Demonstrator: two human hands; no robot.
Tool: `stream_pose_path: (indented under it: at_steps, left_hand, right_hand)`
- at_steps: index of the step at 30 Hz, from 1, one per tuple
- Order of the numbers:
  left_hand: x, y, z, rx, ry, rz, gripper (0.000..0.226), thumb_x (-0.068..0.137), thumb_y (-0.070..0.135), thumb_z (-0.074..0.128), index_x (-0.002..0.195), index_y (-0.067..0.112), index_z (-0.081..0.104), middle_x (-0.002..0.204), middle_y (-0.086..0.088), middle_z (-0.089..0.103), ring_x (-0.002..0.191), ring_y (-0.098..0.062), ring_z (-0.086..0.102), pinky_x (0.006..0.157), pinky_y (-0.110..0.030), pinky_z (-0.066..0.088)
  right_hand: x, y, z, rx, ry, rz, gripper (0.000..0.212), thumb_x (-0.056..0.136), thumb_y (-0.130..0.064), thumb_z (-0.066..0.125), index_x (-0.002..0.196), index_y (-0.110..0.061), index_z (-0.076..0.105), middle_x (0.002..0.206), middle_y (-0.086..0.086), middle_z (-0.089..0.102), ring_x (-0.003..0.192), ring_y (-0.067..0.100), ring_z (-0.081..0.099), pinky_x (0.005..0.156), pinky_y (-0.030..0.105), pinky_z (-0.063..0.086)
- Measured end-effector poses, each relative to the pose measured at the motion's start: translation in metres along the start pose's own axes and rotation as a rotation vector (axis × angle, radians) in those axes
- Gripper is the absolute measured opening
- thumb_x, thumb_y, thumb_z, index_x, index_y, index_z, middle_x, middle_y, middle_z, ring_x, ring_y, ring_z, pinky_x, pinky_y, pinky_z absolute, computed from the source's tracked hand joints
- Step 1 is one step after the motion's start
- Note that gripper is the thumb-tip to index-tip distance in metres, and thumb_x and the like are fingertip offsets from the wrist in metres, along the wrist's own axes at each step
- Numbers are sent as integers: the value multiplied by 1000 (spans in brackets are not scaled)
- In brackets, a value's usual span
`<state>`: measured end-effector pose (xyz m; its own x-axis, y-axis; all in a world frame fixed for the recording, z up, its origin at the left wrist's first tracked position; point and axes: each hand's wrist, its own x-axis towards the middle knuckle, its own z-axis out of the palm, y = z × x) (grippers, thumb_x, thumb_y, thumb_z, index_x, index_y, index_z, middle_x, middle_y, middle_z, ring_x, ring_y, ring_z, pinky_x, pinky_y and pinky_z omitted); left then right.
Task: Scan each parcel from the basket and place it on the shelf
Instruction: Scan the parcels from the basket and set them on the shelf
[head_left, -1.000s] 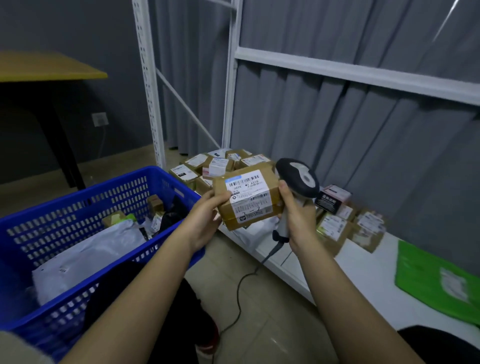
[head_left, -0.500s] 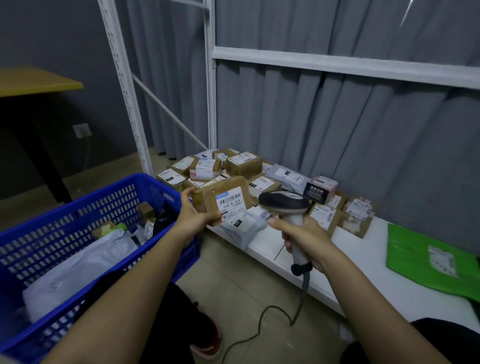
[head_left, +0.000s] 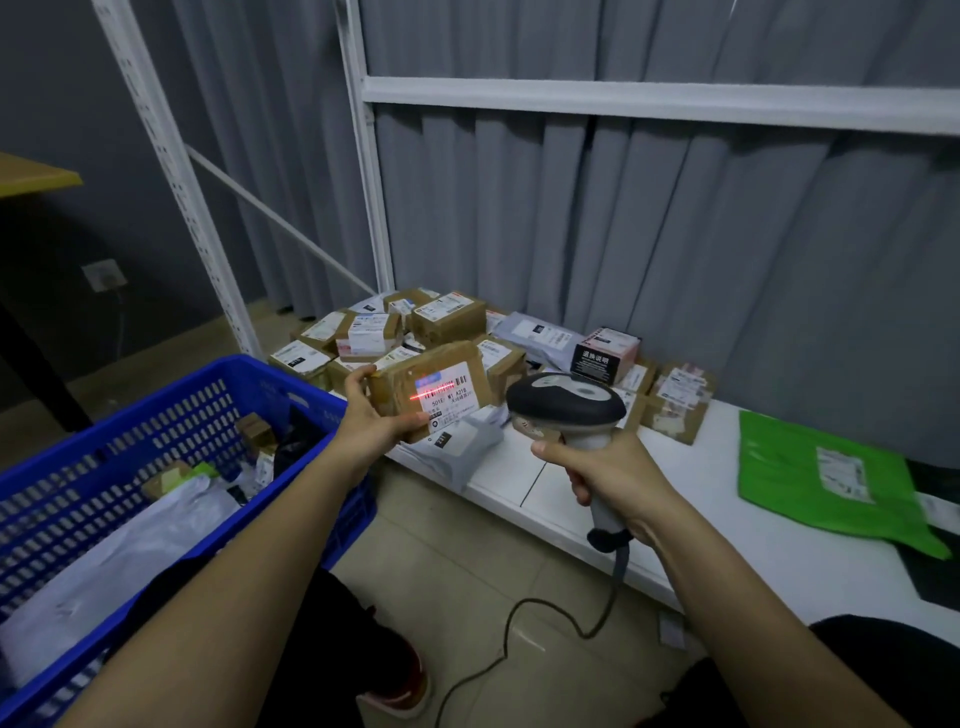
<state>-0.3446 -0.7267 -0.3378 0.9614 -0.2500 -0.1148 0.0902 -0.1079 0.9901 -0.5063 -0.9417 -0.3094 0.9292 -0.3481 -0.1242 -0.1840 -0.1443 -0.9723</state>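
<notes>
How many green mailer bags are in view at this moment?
1. A green mailer bag lies flat on the white shelf, right of the box pile; others may be hidden in the basket.

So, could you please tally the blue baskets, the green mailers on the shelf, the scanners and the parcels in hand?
Blue basket: 1
Green mailer: 1
Scanner: 1
Parcel in left hand: 1
Total: 4

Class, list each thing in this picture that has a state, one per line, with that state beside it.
Left hand: grips the cardboard parcel.
Right hand: grips the scanner handle.
Cardboard parcel: held up, label facing the scanner, red scan line across its barcode.
Scanner: aimed at the parcel, beam on.
Blue basket: still holds parcels.
Shelf: many parcels piled on it.
Green mailer: lying flat on the shelf.
</notes>
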Motion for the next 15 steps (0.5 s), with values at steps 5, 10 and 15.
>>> stream_pose_path:
  at_steps: [5, 10, 15]
  left_hand:
    - [2, -4, 36, 57, -53, -55, 101, 71, 15, 82, 144, 34, 14, 138, -7, 44, 118, -28, 52, 90, -42, 50]
    - [-1, -18, 109, 95, -168, -80, 88, 75, 33, 79, 140, 34, 20, 127, 0, 51, 106, -20, 57, 80, -36, 50]
    - [3, -35, 208, 99, -274, -203, 88, 79, 37, 75, 143, 25, 16, 127, 0, 49, 108, -22, 58, 82, -38, 51]
  right_hand:
    - [3, 20, -38, 146, 100, 100, 20, 80, -26, 77, 79, -10, 65, 60, 7, 51, 49, 13, 45, 48, 25, 41]
    - [4, 66, -105, 237, 297, 185, 19, 85, -20, 73, 81, -8, 58, 59, 5, 50, 47, 15, 44, 47, 26, 41]
    - [7, 107, -177, 317, 478, 288, 21, 86, -14, 70, 79, -8, 52, 58, 6, 46, 46, 16, 42, 48, 26, 37]
